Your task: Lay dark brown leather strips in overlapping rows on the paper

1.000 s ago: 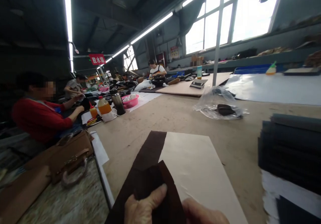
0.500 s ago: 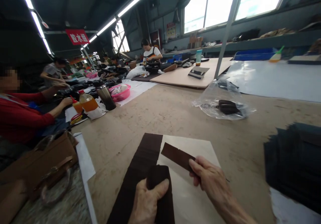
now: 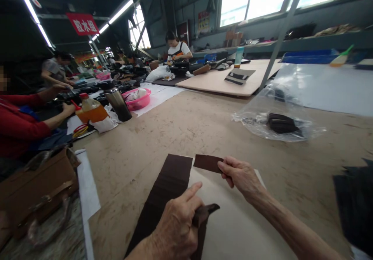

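I have the two hands apart over the tabletop [image 3: 140, 151]. My right hand [image 3: 239, 174] pinches a flat brown strip [image 3: 207, 163] by one end, between thumb and fingers. The strip's free end points left, just beside the far corner of a dark brown panel [image 3: 166, 192]; whether it touches the pale sheet [image 3: 233, 225] below, I cannot tell.

My left hand [image 3: 180, 221] is curled around a bunch of dark brown pieces [image 3: 205, 213], index finger stretched toward the panel's right edge. The panel lies along the left of the sheet, its near end running out under my left forearm.

Farther off, I see a clear plastic bag [image 3: 250, 114] with dark pieces inside, and at left a steel tumbler [image 3: 118, 104] near a pink basin [image 3: 140, 101]. Beyond the tan handbag [image 3: 40, 190], a co-worker's red sleeve [image 3: 26, 132] shows.
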A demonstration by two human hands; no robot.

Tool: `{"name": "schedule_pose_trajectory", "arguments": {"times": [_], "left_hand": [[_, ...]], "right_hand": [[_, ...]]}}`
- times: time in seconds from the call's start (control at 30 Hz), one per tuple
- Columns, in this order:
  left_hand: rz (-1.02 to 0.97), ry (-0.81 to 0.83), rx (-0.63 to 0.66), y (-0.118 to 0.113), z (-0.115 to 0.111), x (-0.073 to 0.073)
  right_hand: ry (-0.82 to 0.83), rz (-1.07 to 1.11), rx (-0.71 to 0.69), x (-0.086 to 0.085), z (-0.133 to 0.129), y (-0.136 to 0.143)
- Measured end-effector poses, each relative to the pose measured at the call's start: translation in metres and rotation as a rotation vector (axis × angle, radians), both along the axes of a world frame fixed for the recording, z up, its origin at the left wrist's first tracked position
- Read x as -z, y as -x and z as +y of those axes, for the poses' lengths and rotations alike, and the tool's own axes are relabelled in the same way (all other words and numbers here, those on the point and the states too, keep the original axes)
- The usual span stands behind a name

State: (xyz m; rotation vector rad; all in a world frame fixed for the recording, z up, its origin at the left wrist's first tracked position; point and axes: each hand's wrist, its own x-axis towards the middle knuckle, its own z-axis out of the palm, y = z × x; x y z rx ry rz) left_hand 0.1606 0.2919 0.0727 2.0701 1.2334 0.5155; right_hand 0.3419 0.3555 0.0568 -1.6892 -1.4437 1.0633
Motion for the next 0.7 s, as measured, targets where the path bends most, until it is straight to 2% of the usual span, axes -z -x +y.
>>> {"name": "schedule_pose_trajectory", "arguments": {"times": [0.17,0.37,0.7], "left_hand": [[0.090,-0.019,0.009,-0.003,0.006,0.009],[0.153,-0.014,-0.024,-0.007,0.015,0.016],[0.250,-0.021,-0.015,-0.022,0.034,0.022]], "right_hand": [[0.073,-0.177,-0.010,0.010,0.012,-0.001],[0.065,-0.396,0.006,0.014,0.021,-0.006],[0.029,-0.511,-0.027,0.025,0.023,-0.014]]}}
